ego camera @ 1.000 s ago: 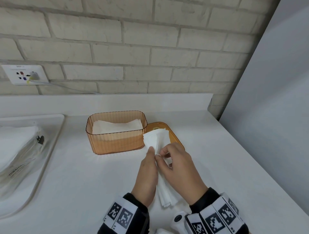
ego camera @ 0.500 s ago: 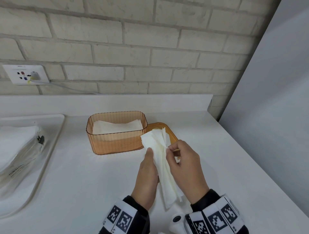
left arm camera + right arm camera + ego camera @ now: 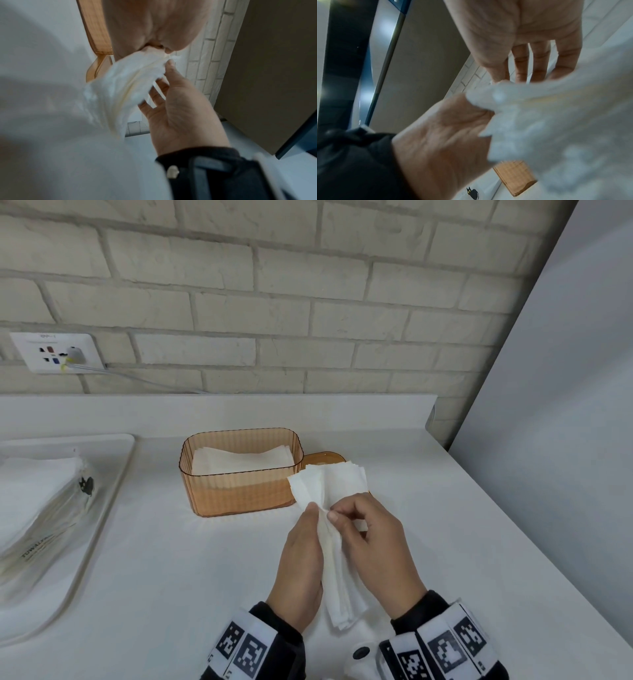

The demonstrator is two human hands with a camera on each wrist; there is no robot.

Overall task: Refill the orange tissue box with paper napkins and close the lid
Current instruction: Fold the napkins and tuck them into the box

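The ribbed orange tissue box (image 3: 239,494) stands open on the white counter, with flat white napkins (image 3: 239,462) lying inside. Its orange lid (image 3: 323,457) lies just right of the box, mostly hidden behind the napkin stack (image 3: 329,484). That stack is held on edge above the counter between both hands, its far end fanned out. My left hand (image 3: 301,563) holds the stack's left side, thumb against straight fingers (image 3: 157,93). My right hand (image 3: 373,546) pinches the stack (image 3: 123,88) with thumb and forefinger close to the left thumb. A corner of the box (image 3: 515,174) shows under the blurred napkins (image 3: 556,121).
A white tray (image 3: 109,494) at the left holds a clear plastic pack of napkins (image 3: 37,508) with a black cat mark. A raised ledge (image 3: 219,412) and brick wall with a socket (image 3: 56,352) back the counter. A grey panel (image 3: 565,440) bounds the right side.
The napkin stack was raised from lying low by the lid and turned on edge. Its far end has spread into a fan, and my right thumb and forefinger now pinch beside the left thumb.
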